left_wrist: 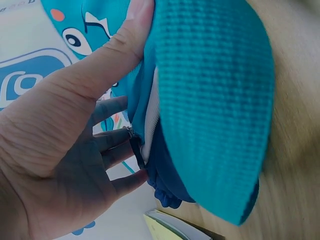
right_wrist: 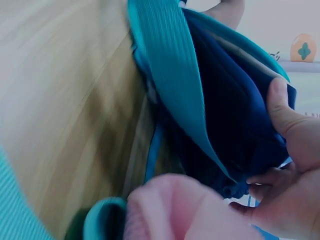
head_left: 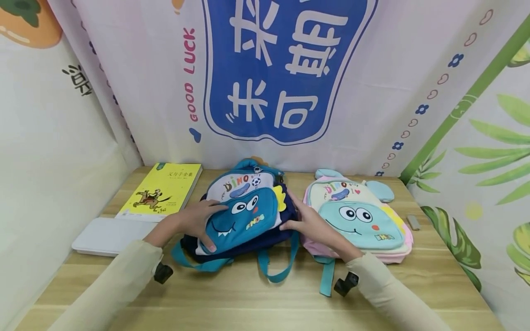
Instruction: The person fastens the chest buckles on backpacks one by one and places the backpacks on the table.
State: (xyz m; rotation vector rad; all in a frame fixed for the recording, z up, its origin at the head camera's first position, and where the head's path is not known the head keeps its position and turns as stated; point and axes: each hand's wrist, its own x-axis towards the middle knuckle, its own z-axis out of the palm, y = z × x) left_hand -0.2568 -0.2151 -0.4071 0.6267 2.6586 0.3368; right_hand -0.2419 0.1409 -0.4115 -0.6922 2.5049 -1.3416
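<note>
A blue dinosaur backpack [head_left: 244,220] lies face up on the table, tilted, between both hands. My left hand [head_left: 198,223] grips its left side; in the left wrist view the thumb [left_wrist: 127,37] presses the front pocket while the fingers reach along the zipped edge. On the other side my right hand [head_left: 312,225] holds the navy side panel [right_wrist: 250,110], thumb on the edge and fingers lower down, partly hidden. Teal straps [head_left: 281,273] hang toward the front. Beside the right forearm lies a pink and mint dinosaur backpack [head_left: 360,220].
A yellow book [head_left: 165,188] and a white flat case [head_left: 112,232] lie at the left of the wooden table [head_left: 232,303]. To the right of the pink backpack is a small grey object [head_left: 413,222]. Printed cloth [head_left: 161,92] hangs behind the table.
</note>
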